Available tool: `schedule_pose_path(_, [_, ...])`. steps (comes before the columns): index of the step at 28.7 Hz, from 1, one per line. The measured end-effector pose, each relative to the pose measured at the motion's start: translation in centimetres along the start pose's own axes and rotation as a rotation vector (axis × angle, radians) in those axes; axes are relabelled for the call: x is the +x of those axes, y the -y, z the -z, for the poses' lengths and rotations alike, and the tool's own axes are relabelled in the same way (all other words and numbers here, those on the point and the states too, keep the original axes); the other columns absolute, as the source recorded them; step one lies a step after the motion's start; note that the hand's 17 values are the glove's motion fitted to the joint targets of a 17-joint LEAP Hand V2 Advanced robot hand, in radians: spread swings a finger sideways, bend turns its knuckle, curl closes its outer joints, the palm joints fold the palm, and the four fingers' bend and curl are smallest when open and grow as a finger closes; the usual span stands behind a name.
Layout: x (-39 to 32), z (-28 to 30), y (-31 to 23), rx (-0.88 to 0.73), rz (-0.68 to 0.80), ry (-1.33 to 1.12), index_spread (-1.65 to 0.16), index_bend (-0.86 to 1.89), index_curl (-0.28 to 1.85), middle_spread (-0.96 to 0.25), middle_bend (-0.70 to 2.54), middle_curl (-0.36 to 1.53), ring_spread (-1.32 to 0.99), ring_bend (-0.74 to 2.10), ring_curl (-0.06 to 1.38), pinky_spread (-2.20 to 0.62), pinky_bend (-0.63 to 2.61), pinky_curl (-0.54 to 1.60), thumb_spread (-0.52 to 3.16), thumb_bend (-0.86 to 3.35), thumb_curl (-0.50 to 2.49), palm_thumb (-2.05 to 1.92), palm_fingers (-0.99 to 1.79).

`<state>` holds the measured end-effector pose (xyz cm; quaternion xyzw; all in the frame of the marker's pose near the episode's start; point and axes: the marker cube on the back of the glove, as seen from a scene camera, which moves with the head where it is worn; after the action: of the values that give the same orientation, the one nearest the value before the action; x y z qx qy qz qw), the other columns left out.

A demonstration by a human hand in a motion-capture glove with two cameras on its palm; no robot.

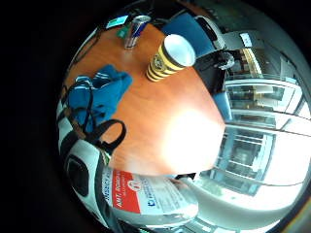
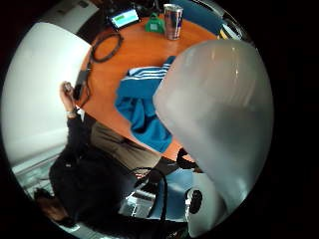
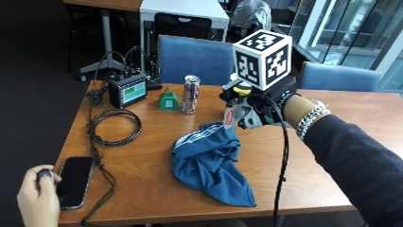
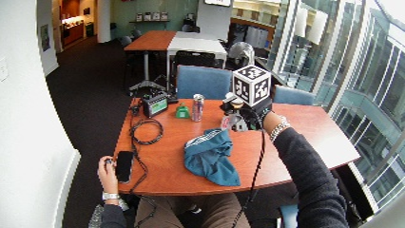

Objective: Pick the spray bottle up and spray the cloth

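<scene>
Gloved right hand (image 3: 261, 113) is lifted above the counter (image 3: 315, 142), fingers wrapped around the spray bottle (image 3: 234, 113), which is clear of the wood and just beside the far edge of the blue cloth (image 3: 211, 163). The cloth lies crumpled near the middle of the counter, white stripes showing along one hem. Judged step: pickup looks done, aiming under way. The next move calls for turning the nozzle down toward the cloth and squeezing the trigger; nozzle direction cannot be made out. Writing: the little-finger palm view shows the bottle's red-and-white label, with letters that look like "INSECT" and "ANT, ROACH", the rest too small to read. A drinks can (image 3: 190, 94) and a yellow-and-black striped cup (image 1: 170, 58) stand behind; their print is unreadable. Bare left hand (image 3: 38, 194) rests at the counter's near corner beside a phone (image 3: 74, 182).
</scene>
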<state>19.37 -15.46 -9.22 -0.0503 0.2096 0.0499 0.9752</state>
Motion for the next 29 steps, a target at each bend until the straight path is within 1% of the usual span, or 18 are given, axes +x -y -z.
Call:
schedule_pose_path(9, [-3.4,-2.6,1.8,-0.097,0.072,-0.111,-0.31,0.20,0.55,-0.23,0.51,0.50,-0.22,0.63,0.43,-0.31,0.45,0.38,0.39,-0.04,0.75,0.91,1.38])
schedule_pose_path(13, [-4.5,-4.4,1.9,-0.139,0.092,-0.120,-0.31,0.20,0.55,-0.23,0.51,0.50,-0.22,0.63,0.43,-0.31,0.45,0.38,0.39,-0.04,0.75,0.90,1.38])
schedule_pose_path(17, [-4.7,-5.0,1.9,-0.150,0.102,-0.096,-0.31,0.20,0.55,-0.23,0.51,0.50,-0.22,0.63,0.43,-0.31,0.45,0.38,0.39,-0.04,0.75,0.90,1.38])
schedule_pose_path(21, [-4.8,-2.3,2.2,-0.062,0.117,0.012,-0.31,0.20,0.56,-0.23,0.51,0.50,-0.22,0.63,0.43,-0.32,0.45,0.38,0.38,-0.04,0.75,0.90,1.38])
schedule_pose_path(29, [-6.5,6.5,2.9,0.222,0.199,0.447,-0.31,0.20,0.56,-0.23,0.51,0.50,-0.22,0.63,0.43,-0.32,0.45,0.38,0.39,-0.04,0.75,0.90,1.38])
